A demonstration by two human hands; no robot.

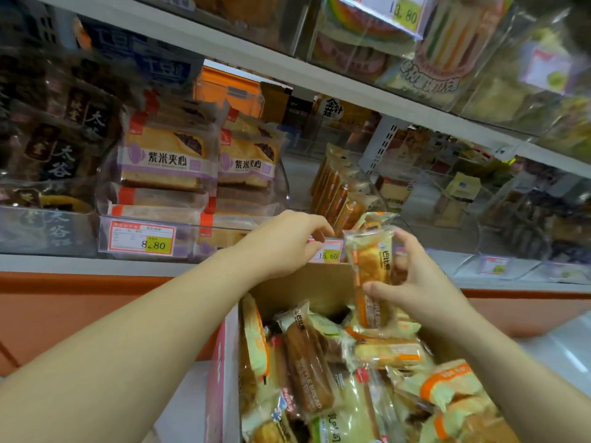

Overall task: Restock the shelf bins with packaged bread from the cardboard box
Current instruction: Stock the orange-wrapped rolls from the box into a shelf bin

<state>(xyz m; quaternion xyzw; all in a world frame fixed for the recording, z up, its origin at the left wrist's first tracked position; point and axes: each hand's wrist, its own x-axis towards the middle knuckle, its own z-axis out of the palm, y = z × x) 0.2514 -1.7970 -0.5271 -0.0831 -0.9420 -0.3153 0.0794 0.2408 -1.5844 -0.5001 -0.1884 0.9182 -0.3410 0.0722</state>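
Observation:
My right hand point(419, 282) grips a packaged bread roll point(371, 263) upright, just above the open cardboard box point(307, 289). Several more bread packs point(335, 378) fill the box. My left hand point(287, 241) reaches to the front edge of a clear shelf bin point(396, 219), its fingers curled at the price tag holder; whether it holds anything is hidden. In that bin stands a row of the same bread rolls point(339, 193), leaning on the left side.
A bin of purple-label sandwich bread point(166, 164) sits to the left, with dark packs point(54, 148) beyond it. More clear bins with packaged goods point(460, 193) line the shelf to the right. An upper shelf point(351, 87) overhangs. An orange panel point(80, 302) runs below the shelf.

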